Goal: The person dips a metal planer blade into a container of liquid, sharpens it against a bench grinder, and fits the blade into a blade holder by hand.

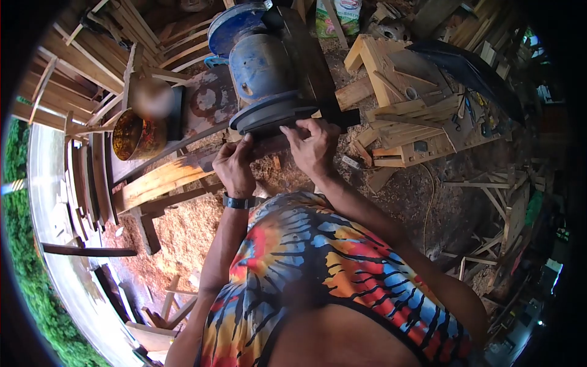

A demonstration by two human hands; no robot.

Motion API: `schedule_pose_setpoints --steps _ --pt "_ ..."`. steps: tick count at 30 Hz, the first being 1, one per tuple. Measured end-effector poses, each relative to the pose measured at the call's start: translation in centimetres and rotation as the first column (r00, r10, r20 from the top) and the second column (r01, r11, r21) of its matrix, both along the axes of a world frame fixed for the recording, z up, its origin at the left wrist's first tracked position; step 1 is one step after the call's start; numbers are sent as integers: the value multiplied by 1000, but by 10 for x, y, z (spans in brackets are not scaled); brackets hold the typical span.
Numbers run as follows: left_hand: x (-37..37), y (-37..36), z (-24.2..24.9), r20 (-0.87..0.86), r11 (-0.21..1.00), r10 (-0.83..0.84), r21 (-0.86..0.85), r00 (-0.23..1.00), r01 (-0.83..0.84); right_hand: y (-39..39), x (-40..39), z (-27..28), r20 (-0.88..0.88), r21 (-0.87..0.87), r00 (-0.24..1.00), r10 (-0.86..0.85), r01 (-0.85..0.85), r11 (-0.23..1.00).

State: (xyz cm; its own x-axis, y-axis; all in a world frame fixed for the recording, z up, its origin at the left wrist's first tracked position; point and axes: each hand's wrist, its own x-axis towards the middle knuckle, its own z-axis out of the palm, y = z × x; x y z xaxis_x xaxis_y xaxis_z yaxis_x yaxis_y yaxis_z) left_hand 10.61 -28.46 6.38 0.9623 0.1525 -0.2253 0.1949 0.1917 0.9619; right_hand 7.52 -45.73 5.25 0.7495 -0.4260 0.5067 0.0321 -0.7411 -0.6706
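Note:
A blue bench grinder [260, 67] with worn paint stands in front of me, its grinding wheel [275, 111] facing my body. Both my hands are close against the near side of that wheel. My left hand [234, 170], with a dark band on its wrist, pinches the left end of a dark flat strip [267, 131]. At the strip's right end, my right hand [313, 147] has its thumb and fingers pressed together. The strip lies along the wheel's edge; its exact kind and whether it touches the wheel cannot be made out.
A rusty tin [139, 136] stands left on the wooden bench [162, 183]. To the right, a low wooden stand [391, 79] carries offcuts and hand tools [474, 113]. Stacked boards [79, 61] lean at the left. Shavings [171, 244] cover the floor, where a thin cord [431, 202] lies.

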Motion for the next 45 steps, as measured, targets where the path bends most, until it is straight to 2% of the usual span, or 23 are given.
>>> schedule_pose_setpoints --steps 5,11,14,17,26,31,33,35,45 --pt "1 3 -4 -1 1000 9 -4 1000 -9 4 1 1 -21 69 999 28 -27 997" --pt "3 14 -13 -15 999 -12 40 1000 13 8 2 -1 8 77 999 51 -52 996" --pt "3 18 -16 -12 1000 -16 23 1000 16 11 3 -2 14 29 999 32 -32 999" --pt "2 14 -14 -22 1000 -11 -6 1000 11 9 2 -1 -7 58 999 37 -37 998" --pt "-1 -14 -9 -3 999 -3 -34 1000 3 -15 -1 2 -46 42 999 11 -9 999" --pt "-3 -25 -6 10 999 -26 33 1000 26 -28 -2 -6 -59 35 998 -3 5 999" --pt "-4 -32 -4 -1 999 -25 -36 1000 25 -33 -2 -4 -65 24 998 -17 18 1000" --pt "-3 -36 -12 -28 994 -27 -107 999 24 -36 -3 -3 -58 40 998 -19 21 999" --pt "-3 -50 -7 -26 997 -44 -59 999 42 -48 -5 -3 -119 132 992 -38 54 990"
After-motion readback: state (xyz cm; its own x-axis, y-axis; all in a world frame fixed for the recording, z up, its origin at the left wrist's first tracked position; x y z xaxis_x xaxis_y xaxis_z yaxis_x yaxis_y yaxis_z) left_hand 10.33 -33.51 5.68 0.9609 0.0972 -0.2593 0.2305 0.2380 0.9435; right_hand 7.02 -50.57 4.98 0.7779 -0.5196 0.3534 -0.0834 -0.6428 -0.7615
